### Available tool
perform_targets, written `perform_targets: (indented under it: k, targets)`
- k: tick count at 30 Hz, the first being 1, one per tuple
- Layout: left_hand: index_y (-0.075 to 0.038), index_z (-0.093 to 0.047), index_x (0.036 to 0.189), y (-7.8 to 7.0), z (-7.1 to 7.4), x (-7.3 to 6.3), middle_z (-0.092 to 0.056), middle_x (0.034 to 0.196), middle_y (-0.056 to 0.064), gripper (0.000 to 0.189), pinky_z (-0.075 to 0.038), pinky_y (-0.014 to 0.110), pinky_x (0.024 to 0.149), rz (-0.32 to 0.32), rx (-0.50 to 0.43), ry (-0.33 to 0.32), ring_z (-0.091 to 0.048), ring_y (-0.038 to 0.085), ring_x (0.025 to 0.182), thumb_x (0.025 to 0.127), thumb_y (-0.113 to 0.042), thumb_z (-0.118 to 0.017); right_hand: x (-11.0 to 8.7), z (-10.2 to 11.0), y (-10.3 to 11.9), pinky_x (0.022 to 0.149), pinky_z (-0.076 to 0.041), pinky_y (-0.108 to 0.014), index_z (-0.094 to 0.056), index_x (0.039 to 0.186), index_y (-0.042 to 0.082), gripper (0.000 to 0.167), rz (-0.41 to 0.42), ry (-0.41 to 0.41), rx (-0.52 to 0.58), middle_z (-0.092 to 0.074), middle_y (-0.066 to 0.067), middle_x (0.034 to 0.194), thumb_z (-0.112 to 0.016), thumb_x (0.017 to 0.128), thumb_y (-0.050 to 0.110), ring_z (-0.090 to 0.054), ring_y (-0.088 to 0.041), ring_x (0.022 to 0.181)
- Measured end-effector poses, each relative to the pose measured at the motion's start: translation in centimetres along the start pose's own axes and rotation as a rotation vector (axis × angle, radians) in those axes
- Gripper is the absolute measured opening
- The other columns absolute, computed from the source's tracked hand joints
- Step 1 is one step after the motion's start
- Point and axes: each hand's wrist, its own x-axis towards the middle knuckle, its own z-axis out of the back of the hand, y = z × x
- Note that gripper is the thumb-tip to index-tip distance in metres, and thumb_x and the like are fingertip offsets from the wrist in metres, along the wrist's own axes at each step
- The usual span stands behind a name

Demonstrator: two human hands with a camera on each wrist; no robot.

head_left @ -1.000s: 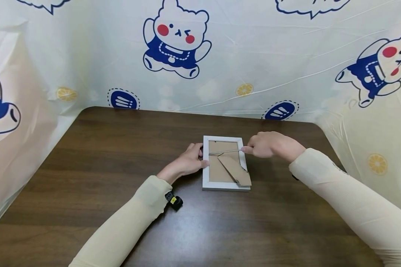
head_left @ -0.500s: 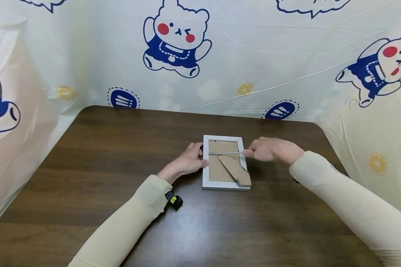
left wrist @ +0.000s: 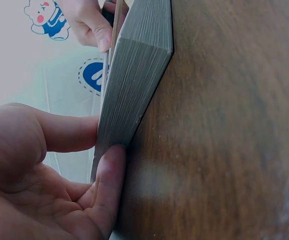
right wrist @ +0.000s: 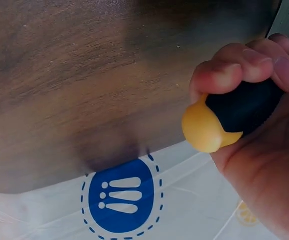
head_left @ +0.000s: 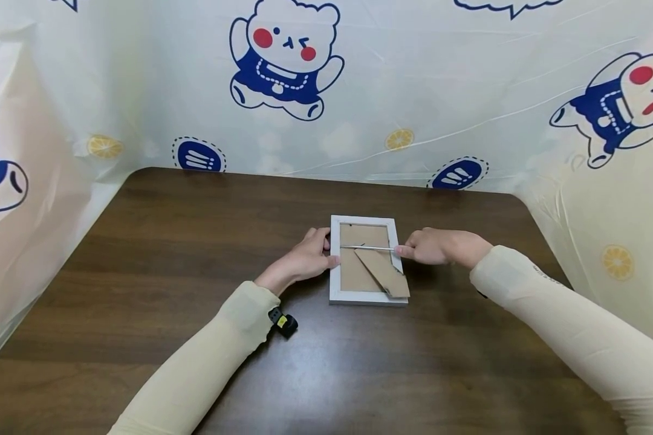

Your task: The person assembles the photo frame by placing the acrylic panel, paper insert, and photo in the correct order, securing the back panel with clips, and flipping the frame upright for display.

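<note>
A white picture frame [head_left: 335, 281] lies face down on the table, its brown backing board [head_left: 352, 275] showing. A brown easel stand [head_left: 385, 275] slants across the board, its lower end overlapping the frame's right corner. My left hand [head_left: 303, 258] holds the frame's left side, thumb on the upper edge and fingers against the side wall. My right hand [head_left: 441, 246] grips a screwdriver by its black and yellow handle [right wrist: 244, 107]. The screwdriver's metal shaft [head_left: 370, 248] lies across the upper backing, with the tip at the inner left edge of the frame.
The dark wooden table [head_left: 196, 241] extends on all sides of the frame. A pale curtain [head_left: 370, 90] printed with bears hangs along the back and sides. A black wrist device [head_left: 285, 323] sits at my left cuff.
My right hand has come slightly nearer, and the screwdriver shaft has swung from a slant to nearly level across the frame. The left hand stays at the frame's side. The head view has tilted slightly.
</note>
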Motion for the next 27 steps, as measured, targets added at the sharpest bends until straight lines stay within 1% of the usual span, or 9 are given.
perform_targets:
  k: [4,6,8,11,14,19,23,25,27]
  targets:
    - [-0.001,-0.020,0.167,0.01,-0.02,0.03,-0.042,0.140,0.015,0.079,-0.040,0.044,0.109,0.004,0.006,0.003,-0.047,0.029,0.123,0.106,-0.024,-0.065,0.05,-0.10,-0.01,0.073,-0.061,-0.047,-0.063,0.146,0.008,0.060,-0.030,0.022,0.032,-0.060,-0.018,0.136,-0.043,0.112,0.053,-0.059,-0.032,0.112]
    - [-0.001,-0.020,0.167,-0.02,-0.02,0.06,-0.042,0.140,0.015,0.079,-0.040,0.044,0.109,0.005,0.004,0.002,-0.047,0.029,0.123,0.106,-0.024,-0.065,0.10,-0.10,-0.03,0.064,-0.059,-0.044,-0.063,0.145,0.009,0.061,-0.039,0.035,0.038,-0.060,-0.018,0.130,-0.043,0.112,0.055,-0.061,-0.031,0.103]
    - [-0.001,-0.020,0.167,-0.05,-0.01,0.09,-0.042,0.140,0.015,0.079,-0.040,0.044,0.109,0.007,0.003,0.001,-0.047,0.029,0.122,0.106,-0.024,-0.065,0.17,-0.14,-0.11,0.059,-0.055,-0.040,-0.065,0.142,0.010,0.059,-0.039,0.041,0.040,-0.060,-0.015,0.120,-0.043,0.112,0.056,-0.061,-0.028,0.091]
    - [-0.001,-0.020,0.167,-0.09,0.01,0.10,-0.042,0.142,0.015,0.079,-0.041,0.044,0.109,0.011,0.005,0.000,-0.049,0.029,0.120,0.106,-0.024,-0.065,0.26,-0.29,-0.24,0.053,-0.050,-0.035,-0.068,0.130,0.011,0.055,-0.035,0.055,0.057,-0.058,-0.013,0.102,-0.043,0.112,0.056,-0.056,-0.023,0.070]
    - [-0.001,-0.020,0.167,-0.10,0.08,0.15,-0.043,0.144,0.016,0.079,-0.042,0.045,0.109,0.012,0.011,0.004,-0.051,0.028,0.119,0.106,-0.025,-0.065,0.25,-0.43,-0.29,0.051,-0.047,-0.032,-0.068,0.121,0.011,0.051,-0.035,0.069,0.074,-0.054,-0.010,0.091,-0.042,0.112,0.055,-0.051,-0.020,0.059]
    - [-0.001,-0.020,0.167,-0.18,0.15,0.13,-0.043,0.145,0.017,0.080,-0.042,0.045,0.110,0.006,0.017,0.004,-0.052,0.029,0.118,0.105,-0.025,-0.065,0.26,-0.51,-0.19,0.050,-0.047,-0.033,-0.067,0.119,0.012,0.050,-0.047,0.065,0.062,-0.052,-0.008,0.084,-0.041,0.113,0.054,-0.051,-0.019,0.058]
    - [-0.001,-0.021,0.167,-0.08,0.18,0.13,-0.043,0.143,0.016,0.080,-0.041,0.045,0.111,0.004,0.011,-0.004,-0.051,0.029,0.121,0.105,-0.025,-0.065,0.19,-0.51,-0.08,0.051,-0.048,-0.035,-0.068,0.115,0.012,0.051,-0.043,0.049,0.056,-0.053,-0.009,0.087,-0.041,0.112,0.055,-0.052,-0.021,0.059]
    - [-0.001,-0.021,0.167,-0.10,0.20,0.14,-0.043,0.142,0.016,0.079,-0.041,0.045,0.111,0.004,0.004,-0.001,-0.050,0.029,0.123,0.105,-0.024,-0.065,0.06,-0.57,-0.06,0.061,-0.054,-0.039,-0.071,0.117,0.011,0.052,-0.019,0.025,0.031,-0.060,-0.010,0.095,-0.041,0.113,0.054,-0.058,-0.022,0.071]
    - [0.000,-0.022,0.166,-0.18,0.20,0.14,-0.043,0.141,0.016,0.079,-0.040,0.045,0.110,0.001,-0.001,0.004,-0.048,0.029,0.123,0.105,-0.023,-0.065,-0.16,-0.63,-0.11,0.079,-0.058,-0.046,-0.073,0.123,0.009,0.056,0.011,-0.001,-0.008,-0.066,-0.013,0.109,-0.040,0.113,0.053,-0.065,-0.026,0.088]
